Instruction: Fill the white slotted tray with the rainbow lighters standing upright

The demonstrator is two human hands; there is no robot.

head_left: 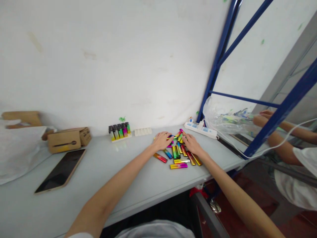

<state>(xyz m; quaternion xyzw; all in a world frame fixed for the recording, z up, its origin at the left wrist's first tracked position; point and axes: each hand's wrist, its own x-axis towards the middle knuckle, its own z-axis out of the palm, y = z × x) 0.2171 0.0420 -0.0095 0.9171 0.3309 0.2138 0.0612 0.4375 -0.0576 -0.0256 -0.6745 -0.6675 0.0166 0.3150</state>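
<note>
A loose pile of slim, shiny pieces in rainbow colours, which look like lighter shells, lies on the grey table. My left hand rests palm down on the pile's left side, fingers stretched out over several pieces. On the right side, my right hand lies flat with its fingers spread, touching the pieces beneath. Neither hand visibly grips one; what is under the palms is hidden. A yellow-and-purple piece lies nearest the front, and a red one sits below my left hand.
Against the wall, a rack of black-topped, coloured pieces stands beside a white slotted tray. A power strip and blue metal frame are at right. A phone, cardboard box and plastic bag lie left. Another person's arm shows far right.
</note>
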